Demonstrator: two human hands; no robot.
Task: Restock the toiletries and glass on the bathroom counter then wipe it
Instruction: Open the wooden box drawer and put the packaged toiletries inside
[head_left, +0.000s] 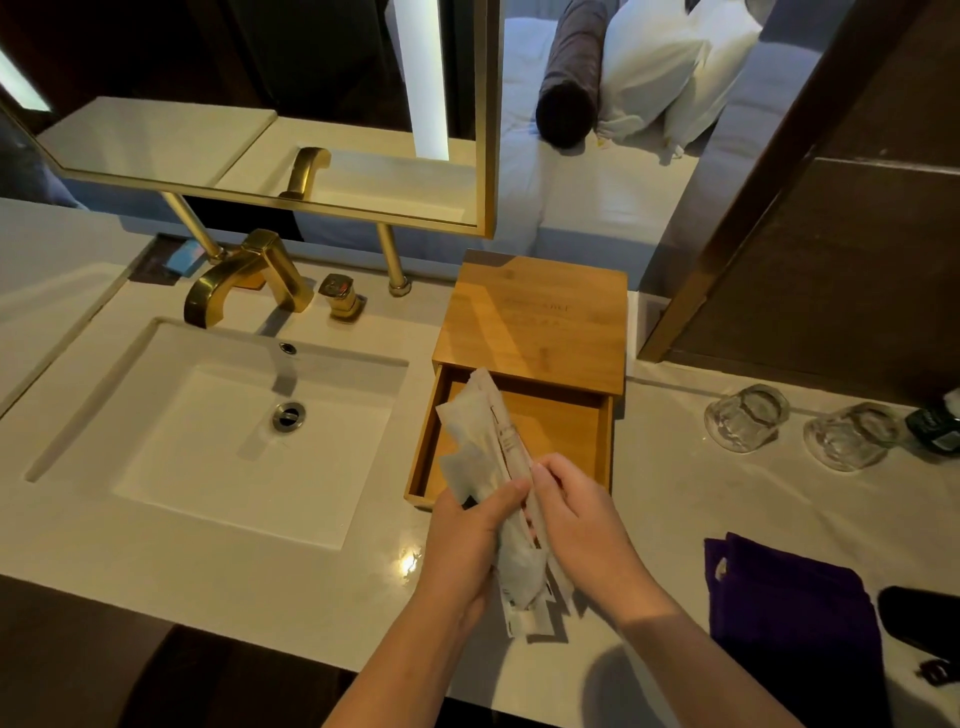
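My left hand grips a bundle of white toiletry packets that fans upward over the front left corner of an open wooden drawer. My right hand pinches one long thin packet at the bundle's right side. The drawer belongs to a wooden box on the white counter, and its visible floor is bare. Two clear glasses stand upside down at the right. A folded purple cloth lies near the front right.
A white sink with a gold faucet fills the left of the counter. A gold-framed mirror hangs behind. A dark bottle stands at the far right, and a black object lies beside the cloth.
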